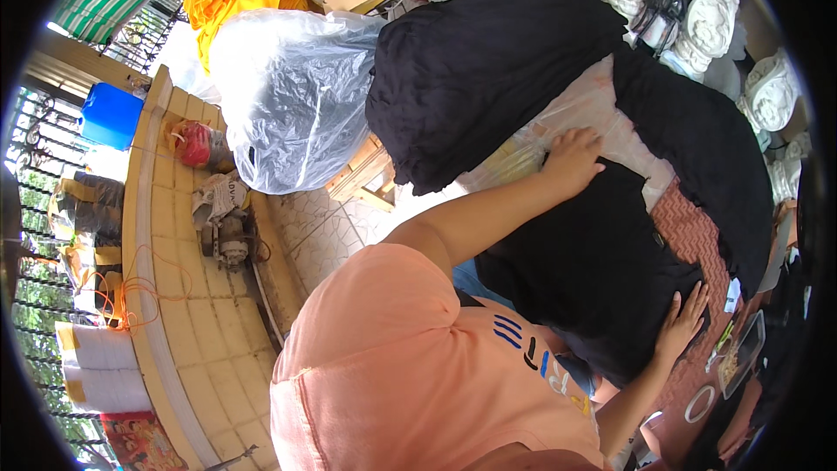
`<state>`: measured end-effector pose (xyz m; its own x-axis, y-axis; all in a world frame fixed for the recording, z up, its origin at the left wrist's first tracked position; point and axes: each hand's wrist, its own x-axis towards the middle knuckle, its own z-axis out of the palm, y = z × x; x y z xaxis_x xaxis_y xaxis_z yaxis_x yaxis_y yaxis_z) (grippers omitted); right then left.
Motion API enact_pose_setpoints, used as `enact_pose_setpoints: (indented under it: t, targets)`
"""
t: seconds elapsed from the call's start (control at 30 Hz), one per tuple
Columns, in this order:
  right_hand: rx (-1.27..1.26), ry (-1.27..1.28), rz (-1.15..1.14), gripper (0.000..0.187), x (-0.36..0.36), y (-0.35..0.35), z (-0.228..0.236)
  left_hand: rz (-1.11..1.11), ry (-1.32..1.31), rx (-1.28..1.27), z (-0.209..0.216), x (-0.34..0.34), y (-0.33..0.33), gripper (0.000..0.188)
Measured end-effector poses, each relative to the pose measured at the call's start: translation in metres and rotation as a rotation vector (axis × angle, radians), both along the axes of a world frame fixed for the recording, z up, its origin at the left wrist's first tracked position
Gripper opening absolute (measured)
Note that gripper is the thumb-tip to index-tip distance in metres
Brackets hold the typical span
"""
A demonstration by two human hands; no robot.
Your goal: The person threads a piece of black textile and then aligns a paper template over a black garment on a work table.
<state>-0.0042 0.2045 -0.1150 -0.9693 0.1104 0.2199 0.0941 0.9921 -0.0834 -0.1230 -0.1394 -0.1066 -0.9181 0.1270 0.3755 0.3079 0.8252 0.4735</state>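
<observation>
A piece of black cloth (575,270) lies spread in front of me, partly across my lap and partly on a reddish-brown patterned surface (693,227). My left hand (575,161) rests on its far left corner, fingers spread and bent slightly. At the cloth's near right edge my right hand (683,321) lies flat with the fingers stretched out. Beyond them, a large heap of black fabric (488,61) curves around from the left to the right side. Clear plastic sheeting (558,122) shows between the heap and the cloth.
To the left stands a clear plastic bag (296,96) beside a wooden stool (362,174). A tiled ledge (196,323) holds a motor (228,240). At the right lie a small clear tray (741,358) and a white ring (699,404). White fabric rolls (711,17) line the far right.
</observation>
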Motion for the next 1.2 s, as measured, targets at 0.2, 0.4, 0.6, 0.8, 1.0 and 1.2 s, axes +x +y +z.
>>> enact_pose_setpoints:
  t: [0.2, 0.4, 0.6, 0.8, 1.0, 1.2]
  targets:
    - [0.021, 0.005, -0.002, 0.053, -0.004, 0.006, -0.002, 0.013, -0.186, 0.114, 0.002, -0.009, -0.004, 0.023]
    - [0.006, 0.02, 0.011, 0.053, -0.004, 0.002, -0.003, -0.119, -0.097, 0.356, 0.01, -0.031, -0.006, 0.02]
    - [-0.012, 0.016, 0.004, 0.053, -0.001, -0.005, 0.001, -0.212, -0.048, 0.365, 0.015, -0.057, -0.019, 0.019]
    - [0.003, 0.01, -0.04, 0.053, 0.006, 0.009, -0.006, -0.269, -0.262, 0.246, -0.011, -0.067, -0.014, 0.02]
    - [-0.005, -0.001, -0.027, 0.056, -0.002, 0.003, 0.002, -0.244, -0.442, 0.239, -0.012, -0.063, -0.029, 0.029]
    - [-0.207, 0.187, 0.055, 0.045, -0.011, 0.018, 0.017, -0.274, -0.436, 0.139, -0.007, -0.065, -0.024, 0.038]
